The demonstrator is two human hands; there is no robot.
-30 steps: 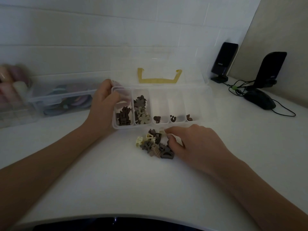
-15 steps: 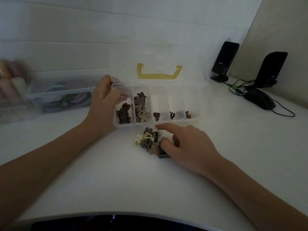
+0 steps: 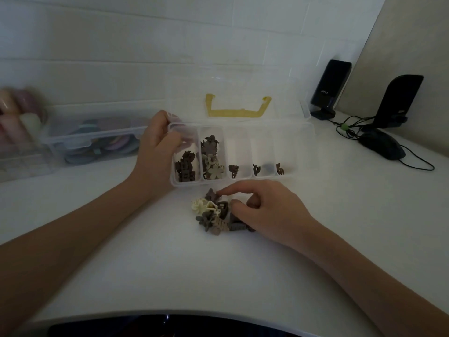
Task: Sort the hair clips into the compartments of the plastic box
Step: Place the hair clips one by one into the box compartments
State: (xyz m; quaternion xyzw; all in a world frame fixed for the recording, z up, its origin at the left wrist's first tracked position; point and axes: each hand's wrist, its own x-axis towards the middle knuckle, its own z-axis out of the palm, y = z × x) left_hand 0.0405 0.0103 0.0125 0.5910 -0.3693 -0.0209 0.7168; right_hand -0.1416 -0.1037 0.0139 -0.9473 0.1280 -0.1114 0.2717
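Looking down through the head camera, I take the plastic box [image 3: 303, 152] as my landmark: it lies open on the white table [image 3: 170, 276], its lid raised behind it against the tiled wall, a yellow handle [image 3: 237, 113] on the lid. A second clear container [image 3: 94, 139] sits well to the left of the box. Two black speakers [image 3: 330, 88] and a black mouse [image 3: 382, 147] with its cable stand to the right of the box. My left hand [image 3: 155, 156] grips the box at its left end, thumb curled over the rim of the leftmost compartment. My right hand [image 3: 264, 210] rests just in front of the box, index finger and thumb pinching into the pile of hair clips [image 3: 213, 214]; whether a clip is actually grasped, I cannot tell. Dark brown clips [image 3: 185, 167] fill the leftmost compartment, flower-shaped clips [image 3: 211, 156] the second. The three compartments to the right hold one or two small dark clips each.
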